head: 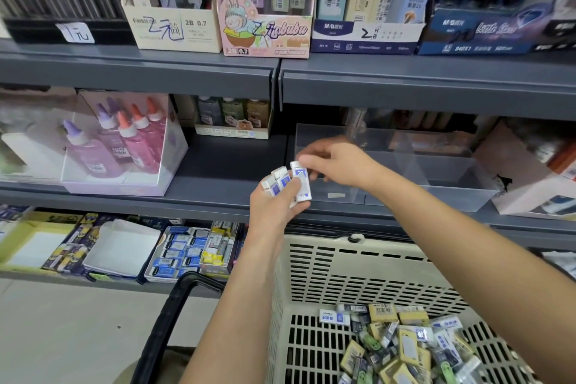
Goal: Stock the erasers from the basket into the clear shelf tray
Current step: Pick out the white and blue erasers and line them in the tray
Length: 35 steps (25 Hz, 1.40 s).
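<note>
My left hand [276, 203] grips a small bunch of white erasers with blue sleeves [280, 181], held upright just in front of the clear shelf tray [436, 171]. My right hand [336, 162] pinches the top of the rightmost eraser [302, 182] in that bunch. The tray sits on the middle shelf, divided into compartments, and its near left compartment looks bare. Below, the beige basket [358, 274] holds a heap of mixed erasers [405, 349] in blue, yellow and green wrappers.
Glue bottles in a display box [124, 146] stand left on the same shelf. Pencil lead boxes [265, 28] line the upper shelf. Boxed erasers [187, 252] fill the lower shelf. The basket's black handle [174, 321] hangs at its left side.
</note>
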Each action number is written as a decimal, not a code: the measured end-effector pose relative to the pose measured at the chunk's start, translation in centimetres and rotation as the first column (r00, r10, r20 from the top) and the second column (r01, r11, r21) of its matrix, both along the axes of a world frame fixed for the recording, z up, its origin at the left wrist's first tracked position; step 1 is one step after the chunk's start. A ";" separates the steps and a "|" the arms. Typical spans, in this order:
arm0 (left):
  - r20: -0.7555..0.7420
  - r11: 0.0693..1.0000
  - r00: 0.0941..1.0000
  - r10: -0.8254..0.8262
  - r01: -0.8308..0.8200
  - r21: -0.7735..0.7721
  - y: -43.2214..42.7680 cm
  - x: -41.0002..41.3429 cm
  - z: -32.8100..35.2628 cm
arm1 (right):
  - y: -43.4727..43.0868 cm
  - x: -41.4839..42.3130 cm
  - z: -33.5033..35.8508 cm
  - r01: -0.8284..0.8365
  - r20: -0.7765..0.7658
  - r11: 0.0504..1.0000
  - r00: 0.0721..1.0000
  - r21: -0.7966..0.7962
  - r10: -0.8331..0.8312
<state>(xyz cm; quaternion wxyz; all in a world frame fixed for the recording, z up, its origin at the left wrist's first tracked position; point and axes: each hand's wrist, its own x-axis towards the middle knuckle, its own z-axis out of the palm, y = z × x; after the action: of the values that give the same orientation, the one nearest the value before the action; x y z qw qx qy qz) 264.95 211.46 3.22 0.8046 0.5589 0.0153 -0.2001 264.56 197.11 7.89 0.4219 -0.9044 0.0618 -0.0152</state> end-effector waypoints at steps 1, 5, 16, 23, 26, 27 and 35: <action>0.018 1.000 1.000 -0.013 0.012 0.021 0.0 -0.1 0.0 | 0.0 -0.3 -0.1 -0.036 -0.016 0.999 0.999 -0.035 0.035; 0.055 0.996 0.997 -0.063 0.059 0.072 -0.3 0.0 -0.2 | -1.0 -0.8 0.8 0.010 0.009 0.998 1.000 0.060 -0.010; 0.191 0.973 0.979 -0.066 0.021 0.230 -0.7 0.4 -1.4 | -1.3 -1.6 0.7 0.073 -0.020 0.967 0.997 0.243 -0.070; 0.106 0.989 0.991 0.078 -0.090 0.117 -0.6 0.7 -1.6 | -3.3 1.6 0.9 0.304 0.130 0.940 0.937 0.155 -0.325; 0.112 0.989 0.991 0.076 -0.089 0.114 -0.6 0.7 -1.7 | -2.6 2.6 0.0 0.282 0.130 0.957 0.949 0.062 -0.288; 0.104 0.989 0.992 0.073 -0.085 0.117 -0.6 0.8 -1.7 | -2.4 2.8 -0.3 0.266 0.119 0.963 0.956 0.047 -0.270; 0.102 0.993 0.989 0.104 -0.109 0.050 -0.4 0.9 -1.3 | -1.0 3.6 -2.3 0.129 -0.090 0.924 0.981 -0.359 -0.172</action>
<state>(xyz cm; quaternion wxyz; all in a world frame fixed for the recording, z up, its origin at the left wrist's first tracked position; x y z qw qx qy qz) 265.81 211.03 1.88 0.7982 0.5885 0.0108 -0.1284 268.15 196.10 5.61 0.2468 -0.9570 0.1524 -0.0042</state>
